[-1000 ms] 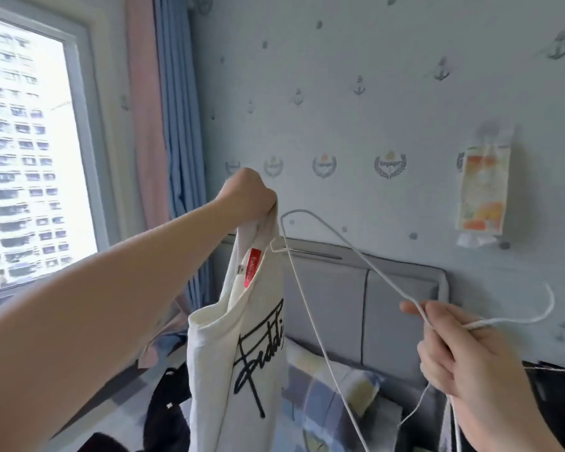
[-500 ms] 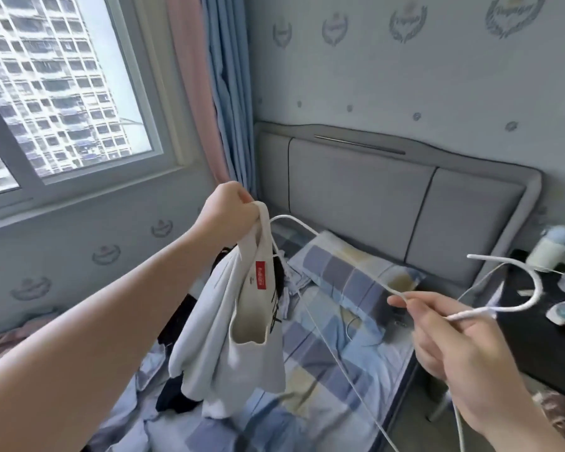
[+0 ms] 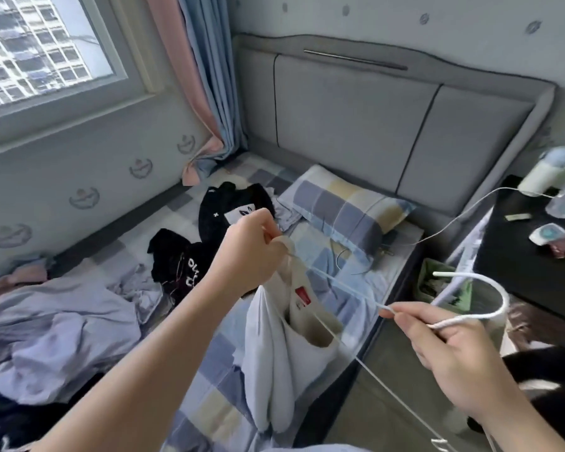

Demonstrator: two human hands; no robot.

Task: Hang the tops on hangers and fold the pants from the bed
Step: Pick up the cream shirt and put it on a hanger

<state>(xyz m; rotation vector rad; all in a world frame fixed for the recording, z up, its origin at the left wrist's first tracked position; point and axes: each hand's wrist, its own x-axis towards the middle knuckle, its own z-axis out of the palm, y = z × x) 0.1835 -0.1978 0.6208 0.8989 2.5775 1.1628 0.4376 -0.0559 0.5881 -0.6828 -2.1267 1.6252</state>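
Gripping the white top [image 3: 274,370] by its collar, the left hand [image 3: 248,252] dangles it over the bed [image 3: 216,380]; the right hand [image 3: 454,350] pinches the hanger [image 3: 463,274], its arm slanting up-left into the neck.

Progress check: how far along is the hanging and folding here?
Done: nothing finished shows; no hung top or folded pants in view. In hand: the left hand grips the white top at its collar while the right hand holds the white wire hanger by its neck, one arm at the neckline. Left: seating that top, plus a black garment and another crumpled on the bed.
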